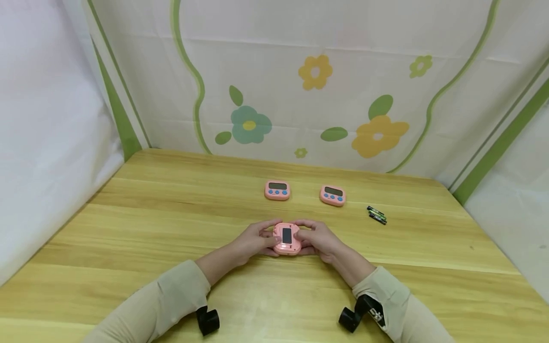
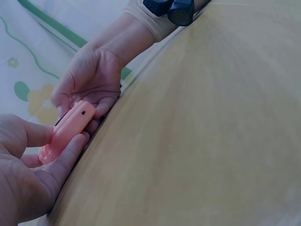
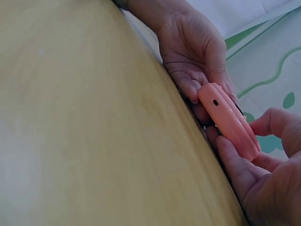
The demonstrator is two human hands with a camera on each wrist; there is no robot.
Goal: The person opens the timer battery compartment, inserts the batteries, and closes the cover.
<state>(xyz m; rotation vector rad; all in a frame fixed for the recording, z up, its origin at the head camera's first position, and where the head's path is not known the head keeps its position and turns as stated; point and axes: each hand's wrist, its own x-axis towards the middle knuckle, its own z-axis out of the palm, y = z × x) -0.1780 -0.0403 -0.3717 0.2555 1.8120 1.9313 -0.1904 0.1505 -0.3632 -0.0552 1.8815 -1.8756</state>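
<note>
A pink timer is held just above the table between both hands, a dark rectangle on its upward face and no blue buttons showing there. From one side my left hand grips its edge, thumb on top and fingers beneath. The right hand grips the opposite edge in the same way, its thumb lying on the upper face. In the left wrist view the timer's pink side shows a small dark slot. The right wrist view also shows the timer side-on between the hands' fingers.
Behind the hands lie two pink timers with screens and blue buttons, one at the centre and one further right. Several small batteries lie together to their right. A flowered white cloth hangs behind the wooden table.
</note>
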